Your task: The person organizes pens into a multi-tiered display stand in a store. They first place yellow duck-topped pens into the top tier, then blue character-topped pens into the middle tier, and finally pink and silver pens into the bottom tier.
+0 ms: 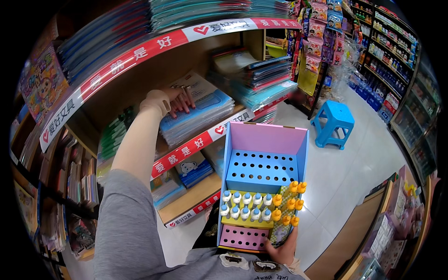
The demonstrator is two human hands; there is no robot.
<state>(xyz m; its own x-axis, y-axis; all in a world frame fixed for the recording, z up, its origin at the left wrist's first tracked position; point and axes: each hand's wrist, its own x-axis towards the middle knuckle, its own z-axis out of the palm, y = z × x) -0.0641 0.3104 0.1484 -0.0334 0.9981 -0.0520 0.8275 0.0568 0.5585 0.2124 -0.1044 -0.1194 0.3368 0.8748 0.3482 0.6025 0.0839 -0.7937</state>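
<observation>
My left hand [180,99] reaches into a shelf compartment, over a stack of blue plastic-wrapped stationery [199,119]. Slim things with pale, shiny tips show at its fingers; blur hides what they are and whether they are gripped. My right hand [281,250] grips the lower right corner of a tiered cardboard display box [247,234], held before my body. Two rows of pens with blue-and-white toppers [246,206] stand in its yellow tier. Several pens with orange duck-like toppers [290,203] stand at its right side. The blue and pink tiers show bare holes.
Clear plastic folders [267,94] are piled at the compartment's right. Green-and-white items [113,136] lie left of my forearm. A blue plastic stool [334,122] stands on the tiled floor. Snack packets [315,38] hang beyond the shelf. A wooden counter edge [350,231] runs along the right.
</observation>
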